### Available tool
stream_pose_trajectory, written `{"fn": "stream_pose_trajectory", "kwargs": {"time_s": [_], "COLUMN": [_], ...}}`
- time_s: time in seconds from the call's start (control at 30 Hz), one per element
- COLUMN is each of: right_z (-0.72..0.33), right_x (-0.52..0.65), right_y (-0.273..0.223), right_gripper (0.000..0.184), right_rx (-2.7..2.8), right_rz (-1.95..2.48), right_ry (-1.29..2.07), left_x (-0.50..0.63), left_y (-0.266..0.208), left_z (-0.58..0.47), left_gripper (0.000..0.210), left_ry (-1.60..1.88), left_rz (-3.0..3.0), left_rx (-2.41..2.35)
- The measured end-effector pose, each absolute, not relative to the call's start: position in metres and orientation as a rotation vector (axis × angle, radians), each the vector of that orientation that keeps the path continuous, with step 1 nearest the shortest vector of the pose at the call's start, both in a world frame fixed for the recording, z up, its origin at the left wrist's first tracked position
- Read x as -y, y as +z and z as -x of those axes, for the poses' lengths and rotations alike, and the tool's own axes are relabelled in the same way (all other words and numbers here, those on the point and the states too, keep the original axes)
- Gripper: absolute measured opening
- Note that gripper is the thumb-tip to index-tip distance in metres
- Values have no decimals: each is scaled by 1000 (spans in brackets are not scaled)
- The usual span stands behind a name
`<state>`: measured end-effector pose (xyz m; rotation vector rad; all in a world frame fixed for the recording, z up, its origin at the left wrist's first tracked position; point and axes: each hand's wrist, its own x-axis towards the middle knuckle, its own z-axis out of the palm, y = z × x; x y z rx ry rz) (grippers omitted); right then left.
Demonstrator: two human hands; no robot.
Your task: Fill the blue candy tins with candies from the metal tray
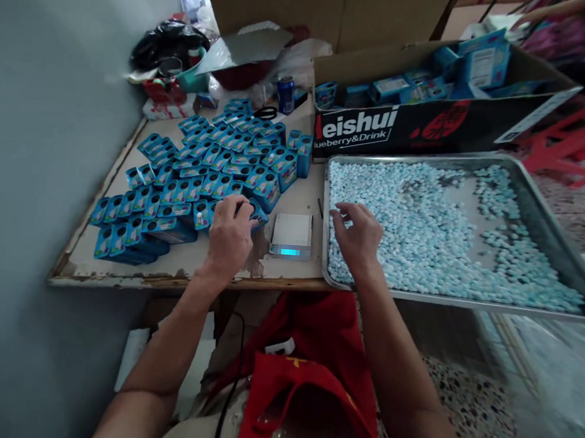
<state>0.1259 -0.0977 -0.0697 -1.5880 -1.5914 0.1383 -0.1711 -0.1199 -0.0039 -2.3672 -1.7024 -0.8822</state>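
My left hand (231, 235) is over the front of the blue box cluster, its fingers bent and drawn together. Whatever is between its fingertips is hidden; a tilted small blue box (258, 216) shows just beside them. My right hand (357, 235) hovers above the left side of a metal tray (325, 261), thumb and forefinger curved with a slight gap and nothing visible between them. Pale blue and white pellets (411, 234) cover much of the tray. Between my hands sits a small digital scale (292, 232) with a lit blue display. Many little blue boxes (217, 154) stand with round openings upward.
Behind the tray, a black printed carton (358, 133) holds more blue boxes. A blue can (286, 95), scissors (266, 113) and a black bag (167, 42) lie toward the back. A red stool (573, 145) is at right. A red bag (306, 380) rests below the table edge.
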Motion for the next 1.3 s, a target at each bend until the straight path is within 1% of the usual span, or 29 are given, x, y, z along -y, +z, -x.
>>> {"fn": "stream_pose_trajectory", "kwargs": {"time_s": [0.07,0.13,0.27,0.33,0.4,0.5,0.6,0.67,0.73,0.77,0.8,0.87,0.93,0.97,1.0,1.07,1.17,1.3], "right_z": [-128,-132,-151,-164,-179,-203,-223,-229,-228,-226,-223,-218,-218,-221,-225,-235,-252,-263], "right_x": [93,89,89,91,89,70,31,5,-9,-11,-8,8,31,42,52,66,76,75], "right_y": [-70,-72,-78,-79,-77,-68,-57,-57,-62,-65,-68,-72,-69,-65,-60,-51,-43,-39], "right_gripper": [25,27,29,29,27,28,32,41,50,51,47,32,16,12,15,27,35,45], "right_rx": [1541,1463,1276,1256,1311,1498,1765,1952,2092,2127,2142,2144,2144,2143,2130,2052,1815,1506], "right_rz": [1629,1646,1637,1664,1709,1749,1785,1828,1878,1906,1929,1938,1911,1893,1883,1892,1922,1890], "right_ry": [148,145,127,82,17,-42,3,86,183,210,214,192,212,248,287,357,490,754], "left_x": [106,87,56,48,47,60,93,117,135,141,144,145,142,141,141,141,140,124], "left_y": [7,13,8,4,-1,-14,-40,-59,-74,-79,-82,-84,-85,-85,-85,-86,-88,-94], "left_z": [159,140,110,108,115,133,149,156,162,166,170,177,183,185,186,186,182,175], "left_gripper": [12,16,21,22,23,25,35,48,56,59,59,56,47,42,38,35,38,44], "left_ry": [-868,-781,-537,-563,-744,-1200,-1669,-1831,-1830,-1788,-1738,-1661,-1570,-1519,-1474,-1431,-1499,-1598], "left_rz": [2568,2790,3086,3120,3087,2932,2568,2331,2299,2353,2425,2528,2585,2603,2615,2632,2617,2657], "left_rx": [1574,1457,1263,1215,1210,1321,1696,1946,2093,2134,2163,2193,2198,2193,2187,2171,2107,2076]}}
